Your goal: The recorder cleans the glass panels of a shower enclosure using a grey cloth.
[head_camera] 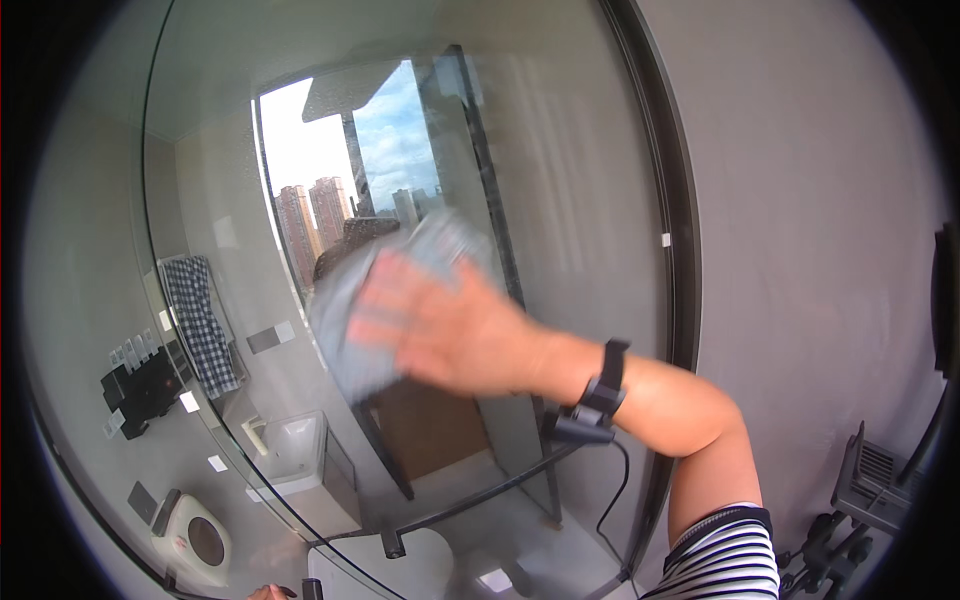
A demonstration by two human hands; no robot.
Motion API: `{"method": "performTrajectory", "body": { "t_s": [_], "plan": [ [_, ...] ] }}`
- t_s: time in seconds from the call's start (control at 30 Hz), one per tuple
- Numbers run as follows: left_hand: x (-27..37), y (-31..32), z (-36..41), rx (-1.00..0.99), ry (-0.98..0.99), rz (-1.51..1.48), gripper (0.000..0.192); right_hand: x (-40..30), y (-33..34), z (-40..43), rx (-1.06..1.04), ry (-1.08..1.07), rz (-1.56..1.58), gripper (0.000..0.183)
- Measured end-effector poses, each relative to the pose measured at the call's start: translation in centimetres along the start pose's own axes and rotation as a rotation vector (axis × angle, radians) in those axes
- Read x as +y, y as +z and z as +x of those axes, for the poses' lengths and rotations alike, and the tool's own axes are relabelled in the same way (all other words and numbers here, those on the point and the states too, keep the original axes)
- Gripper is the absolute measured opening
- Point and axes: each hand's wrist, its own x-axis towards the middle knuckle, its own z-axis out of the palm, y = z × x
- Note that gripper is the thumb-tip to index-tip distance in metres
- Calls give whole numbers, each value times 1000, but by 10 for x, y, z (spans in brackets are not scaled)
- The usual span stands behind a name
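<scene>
My right hand (442, 322), blurred by motion, presses a grey-blue cloth (349, 315) flat against a glass panel (577, 187). The cloth spreads out beyond my fingers on the left and above. A black strap with a small device (600, 397) is around my right wrist, and a thin black cable hangs from it. At the bottom edge, my left hand (268, 592) shows only in part, beside a short black post (312, 589); whether it grips anything is hidden.
A black horizontal bar (487, 495) crosses low by the glass. A washbasin (292, 450), a checked towel (200, 322) and a toilet-like white fixture (382, 562) show lower left. At right stands a dark frame (679, 225); a grey rack (874, 476) hangs farther right.
</scene>
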Motion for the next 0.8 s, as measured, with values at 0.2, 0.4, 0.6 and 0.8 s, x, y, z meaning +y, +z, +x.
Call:
{"method": "performTrajectory", "body": {
  "t_s": [0.2,0.4,0.6,0.8],
  "plan": [
    [16,-1,9,25,-3,-12,42,194,-54,-80,365,900,-280,49],
    [10,0,9,25,13,-14,44,70,0,-116,227,863,-195,34],
    [13,-1,6,-35,-11,14,45,-154,48,-169,-338,396,696,50],
    [1,4,0,-70,-86,-76,47,-52,23,-191,-162,828,-166,55]
  ]
}}
